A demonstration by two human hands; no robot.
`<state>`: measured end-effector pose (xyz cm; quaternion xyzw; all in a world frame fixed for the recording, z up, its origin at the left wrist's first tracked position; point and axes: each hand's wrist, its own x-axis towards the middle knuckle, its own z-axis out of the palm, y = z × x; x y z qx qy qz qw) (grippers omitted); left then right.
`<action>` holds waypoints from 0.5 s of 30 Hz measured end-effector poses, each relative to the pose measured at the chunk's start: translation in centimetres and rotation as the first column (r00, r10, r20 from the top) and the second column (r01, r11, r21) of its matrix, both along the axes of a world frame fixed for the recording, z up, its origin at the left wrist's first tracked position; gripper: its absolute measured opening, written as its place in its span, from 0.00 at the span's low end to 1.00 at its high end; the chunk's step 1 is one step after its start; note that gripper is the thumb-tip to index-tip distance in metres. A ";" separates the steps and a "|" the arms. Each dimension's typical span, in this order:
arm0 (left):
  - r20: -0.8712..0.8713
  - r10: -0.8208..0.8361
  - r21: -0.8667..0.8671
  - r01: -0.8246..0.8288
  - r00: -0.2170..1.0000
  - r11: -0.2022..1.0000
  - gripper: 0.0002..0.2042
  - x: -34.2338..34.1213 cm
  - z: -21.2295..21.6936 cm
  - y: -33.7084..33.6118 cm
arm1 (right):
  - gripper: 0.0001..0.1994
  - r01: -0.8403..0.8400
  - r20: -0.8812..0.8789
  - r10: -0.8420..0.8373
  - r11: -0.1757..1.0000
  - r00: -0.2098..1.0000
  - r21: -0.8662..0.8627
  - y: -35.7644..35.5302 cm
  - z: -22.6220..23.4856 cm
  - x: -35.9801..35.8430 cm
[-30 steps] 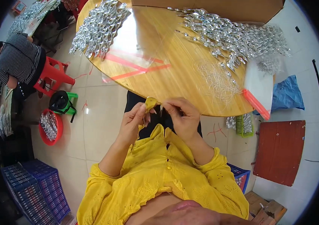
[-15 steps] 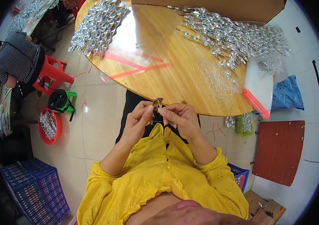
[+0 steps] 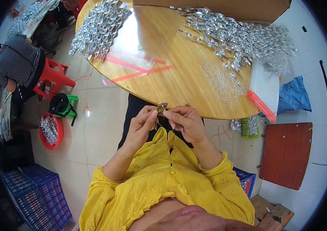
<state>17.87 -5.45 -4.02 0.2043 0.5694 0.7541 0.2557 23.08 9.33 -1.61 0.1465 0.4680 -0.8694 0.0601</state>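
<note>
Just off the near edge of the wooden table (image 3: 171,90), my two hands meet. Thumb and fingers of my left hand (image 3: 142,125) pinch a small shiny twisted metal piece (image 3: 162,105). Right beside it, my right hand (image 3: 187,123) is closed in a pinch at a thin pale thread by the piece; its fingertips partly hide what they hold. A fine strand hangs below between the hands. On the table's right side lies a tangle of clear thread (image 3: 223,82).
Silver twisted strands (image 3: 100,29) lie at the table's far left, with another heap (image 3: 240,36) at the right. Clear plastic bags with red strips (image 3: 146,72) rest between. A cardboard box (image 3: 217,9) stands behind. Left: a red basin (image 3: 51,131), green stool (image 3: 71,104) and seated person (image 3: 19,59).
My hands stay nearly in place, with small finger movements at the metal piece. The strand below them now bows downward. The view has shifted slightly.
</note>
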 end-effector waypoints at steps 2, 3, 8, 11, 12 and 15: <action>0.035 0.010 0.020 -0.011 0.999 1.000 0.12 0.1 0.4 0.1 | 0.05 0.005 0.001 -0.005 1.000 1.000 0.007 -0.1 0.0 0.0; 0.071 0.020 0.039 -0.022 0.997 0.999 0.12 0.1 0.6 0.1 | 0.05 0.009 0.002 -0.009 1.000 1.000 0.014 -0.1 0.0 0.1; 0.009 -0.004 0.016 0.004 1.000 1.000 0.13 0.1 0.1 0.0 | 0.05 -0.008 -0.013 0.008 1.000 1.000 0.010 0.0 -0.1 0.1; 0.000 -0.007 -0.003 0.007 1.000 1.000 0.13 0.2 0.1 -0.1 | 0.05 0.007 -0.017 -0.007 0.999 1.000 0.047 0.1 -0.1 0.0; 0.005 -0.005 -0.016 0.005 1.000 1.000 0.12 0.3 0.1 -0.1 | 0.05 0.018 -0.022 -0.017 0.997 1.000 0.070 0.1 -0.1 0.0; -0.023 0.003 -0.002 -0.003 1.000 1.000 0.12 0.4 0.4 0.0 | 0.09 0.118 -0.151 -0.077 0.952 0.986 0.284 -0.4 0.3 -0.2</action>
